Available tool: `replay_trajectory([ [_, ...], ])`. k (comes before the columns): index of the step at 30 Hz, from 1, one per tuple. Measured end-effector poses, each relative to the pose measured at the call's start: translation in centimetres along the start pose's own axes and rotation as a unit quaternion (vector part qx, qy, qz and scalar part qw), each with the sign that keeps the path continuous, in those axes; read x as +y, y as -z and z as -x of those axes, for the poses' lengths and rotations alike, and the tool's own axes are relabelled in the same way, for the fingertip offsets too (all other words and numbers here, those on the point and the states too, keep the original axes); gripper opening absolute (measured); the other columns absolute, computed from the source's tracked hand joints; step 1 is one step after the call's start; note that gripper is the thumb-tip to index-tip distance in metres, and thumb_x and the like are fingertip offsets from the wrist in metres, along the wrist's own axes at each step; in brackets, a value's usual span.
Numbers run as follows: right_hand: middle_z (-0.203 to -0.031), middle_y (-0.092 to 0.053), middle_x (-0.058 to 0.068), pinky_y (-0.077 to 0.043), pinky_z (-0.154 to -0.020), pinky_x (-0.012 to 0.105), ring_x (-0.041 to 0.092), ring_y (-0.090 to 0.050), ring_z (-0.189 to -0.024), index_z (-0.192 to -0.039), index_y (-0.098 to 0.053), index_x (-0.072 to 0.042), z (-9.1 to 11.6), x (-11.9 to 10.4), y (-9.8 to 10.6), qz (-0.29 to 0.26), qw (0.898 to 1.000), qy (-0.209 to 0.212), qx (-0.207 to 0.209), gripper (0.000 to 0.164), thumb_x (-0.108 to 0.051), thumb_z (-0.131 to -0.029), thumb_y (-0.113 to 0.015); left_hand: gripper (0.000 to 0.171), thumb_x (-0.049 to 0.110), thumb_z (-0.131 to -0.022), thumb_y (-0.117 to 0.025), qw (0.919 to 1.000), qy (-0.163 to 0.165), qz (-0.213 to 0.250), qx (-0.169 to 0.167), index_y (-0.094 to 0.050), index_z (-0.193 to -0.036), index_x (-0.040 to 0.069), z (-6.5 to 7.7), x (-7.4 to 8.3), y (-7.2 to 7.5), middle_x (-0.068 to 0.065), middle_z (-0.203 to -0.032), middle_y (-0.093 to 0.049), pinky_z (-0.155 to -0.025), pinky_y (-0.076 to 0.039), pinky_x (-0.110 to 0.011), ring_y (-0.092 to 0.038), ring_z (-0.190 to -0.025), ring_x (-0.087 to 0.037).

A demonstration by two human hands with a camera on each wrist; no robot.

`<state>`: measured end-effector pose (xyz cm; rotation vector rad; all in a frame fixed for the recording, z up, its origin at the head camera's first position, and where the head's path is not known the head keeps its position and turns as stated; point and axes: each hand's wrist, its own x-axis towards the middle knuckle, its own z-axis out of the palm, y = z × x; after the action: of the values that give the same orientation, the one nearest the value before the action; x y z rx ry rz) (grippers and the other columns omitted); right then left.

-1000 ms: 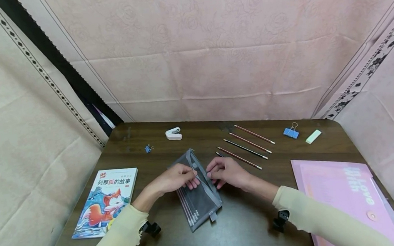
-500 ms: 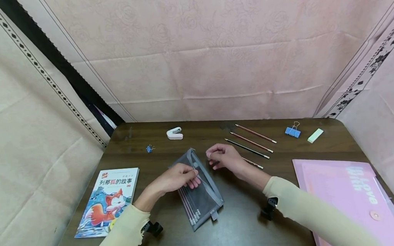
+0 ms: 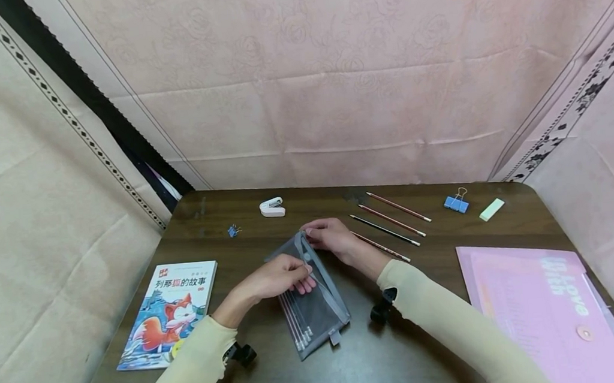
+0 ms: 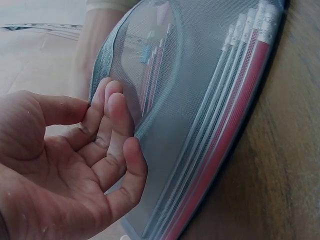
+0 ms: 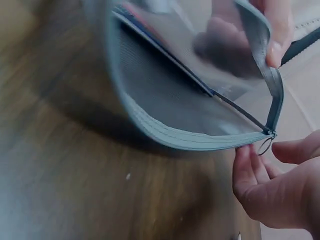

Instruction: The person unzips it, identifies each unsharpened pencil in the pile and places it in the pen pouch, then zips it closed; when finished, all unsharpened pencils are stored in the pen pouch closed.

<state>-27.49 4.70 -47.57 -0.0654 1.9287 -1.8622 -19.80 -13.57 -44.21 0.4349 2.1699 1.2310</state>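
Observation:
A grey mesh zippered pencil pouch (image 3: 325, 317) lies slanted at the middle of the table, its mouth gaping. Several pencils (image 4: 215, 115) with white eraser ends lie inside along one side. My left hand (image 3: 281, 276) pinches the near lip of the mouth between thumb and fingers, the other fingers loosely bent. At the far corner, my right hand (image 3: 332, 237) has its thumb and fingertips around the small ring-shaped zipper pull (image 5: 266, 146). In the right wrist view the zipper's two sides meet at that pull, and the inside of the pouch shows.
Several loose pencils (image 3: 391, 230) lie right of the pouch. Farther right are a blue binder clip (image 3: 456, 205), a pale green eraser-like block (image 3: 491, 209) and a pink folder (image 3: 532, 300). A white stapler (image 3: 272, 207), small blue clip (image 3: 233, 230) and picture book (image 3: 170, 310) lie left.
My right hand has moved from beside the pouch's middle up, then left, to its far corner at the zipper pull. My left hand stays on the lip.

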Motion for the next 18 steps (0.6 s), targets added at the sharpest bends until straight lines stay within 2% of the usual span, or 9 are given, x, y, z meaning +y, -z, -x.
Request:
replay_trajectory([
  [3,-0.11,-0.067,0.009,-0.055,-0.088,0.033,0.015,-0.067,-0.092,-0.118,-0.066,-0.003,-0.3,-0.2,-0.1,-0.033,0.999,0.004,0.007,0.025,-0.01,-0.094,-0.059,0.03,0.026,-0.101,-0.048,1.0,-0.002,-0.002,-0.003,-0.073,-0.092,0.011,0.0,0.1,0.0,-0.004,-0.087,-0.073,-0.078,-0.052,-0.04,-0.068,-0.078,-0.016],
  [5,-0.107,-0.069,0.009,-0.056,-0.086,0.034,0.014,-0.068,-0.089,-0.116,-0.066,-0.003,-0.4,-0.2,0.1,-0.029,0.999,0.014,0.015,0.025,-0.01,-0.093,-0.061,0.03,0.026,-0.101,-0.048,1.0,-0.003,-0.003,-0.005,-0.073,-0.092,0.011,0.0,0.2,0.0,-0.004,-0.088,-0.073,-0.079,-0.052,-0.04,-0.068,-0.078,-0.016],
  [8,-0.101,-0.072,0.01,-0.057,-0.084,0.037,0.017,-0.07,-0.087,-0.111,-0.067,-0.004,-0.3,-0.3,0.4,-0.001,0.999,0.039,0.025,0.022,-0.011,-0.09,-0.065,0.03,0.025,-0.101,-0.047,1.0,-0.006,-0.005,-0.006,-0.072,-0.092,0.01,0.0,0.2,0.1,-0.004,-0.087,-0.073,-0.078,-0.052,-0.041,-0.068,-0.078,-0.016],
  [11,-0.095,-0.074,0.01,-0.057,-0.081,0.042,0.022,-0.072,-0.085,-0.104,-0.069,-0.007,-0.1,-0.5,0.6,0.057,0.994,0.081,0.036,0.016,-0.013,-0.089,-0.068,0.031,0.025,-0.101,-0.047,0.9999,-0.006,-0.008,-0.009,-0.073,-0.092,0.011,0.0,0.2,0.1,-0.003,-0.087,-0.073,-0.078,-0.052,-0.041,-0.068,-0.078,-0.016],
  [15,-0.087,-0.075,0.003,-0.057,-0.069,0.046,0.027,-0.072,-0.081,-0.096,-0.071,-0.017,0.0,-0.6,1.1,0.163,0.975,0.138,0.057,0.008,-0.02,-0.088,-0.07,0.031,0.026,-0.101,-0.047,0.9999,-0.002,-0.008,-0.012,-0.073,-0.092,0.011,-0.1,0.1,0.1,-0.003,-0.088,-0.073,-0.078,-0.052,-0.041,-0.067,-0.079,-0.017],
  [18,-0.083,-0.074,-0.004,-0.055,-0.057,0.044,0.026,-0.072,-0.078,-0.094,-0.072,-0.024,0.1,-0.5,1.4,0.219,0.958,0.171,0.067,0.005,-0.025,-0.089,-0.069,0.031,0.026,-0.101,-0.047,0.9999,-0.001,-0.006,-0.012,-0.073,-0.092,0.011,0.0,0.0,0.1,-0.003,-0.088,-0.073,-0.078,-0.052,-0.04,-0.067,-0.079,-0.017],
])
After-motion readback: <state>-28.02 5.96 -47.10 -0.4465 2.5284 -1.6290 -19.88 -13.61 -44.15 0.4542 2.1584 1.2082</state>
